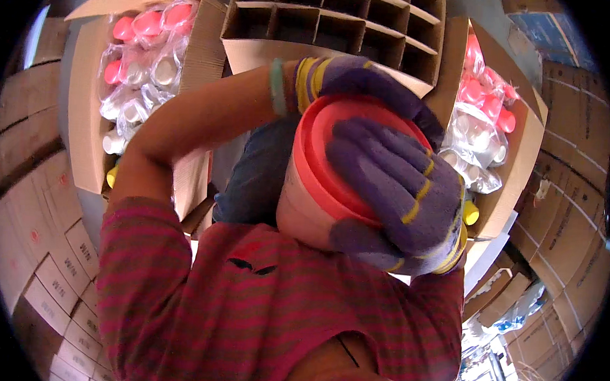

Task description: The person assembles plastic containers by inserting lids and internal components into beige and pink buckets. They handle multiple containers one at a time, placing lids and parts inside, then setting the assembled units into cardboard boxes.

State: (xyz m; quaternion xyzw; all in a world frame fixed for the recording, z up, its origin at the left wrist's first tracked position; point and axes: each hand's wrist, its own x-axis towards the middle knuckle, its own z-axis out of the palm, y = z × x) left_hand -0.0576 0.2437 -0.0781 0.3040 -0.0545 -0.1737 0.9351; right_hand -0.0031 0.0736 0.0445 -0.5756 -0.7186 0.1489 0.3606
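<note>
A large pale, round plastic jar [300, 207] with a wide red lid [318, 147] is tilted against my torso. My left hand [362, 82], in a purple and yellow knit glove, reaches around the jar's far side and is closed against it. Its fingertips are partly hidden behind the lid. Across the top lies my right hand [402, 184], gloved the same way, with its fingers over the lid and its thumb down the near side, gripping the jar. Beyond the jar stands a cardboard box [256, 53] with a grid of dividers; something small and silvery shows in one far cell.
An open carton [86, 109] on the left holds several plastic-wrapped bottles [148, 25], some red-capped. A similar carton [521, 148] with wrapped bottles [478, 133] stands on the right. A yellow cap [471, 212] shows there. Stacked cartons [32, 201] line both sides.
</note>
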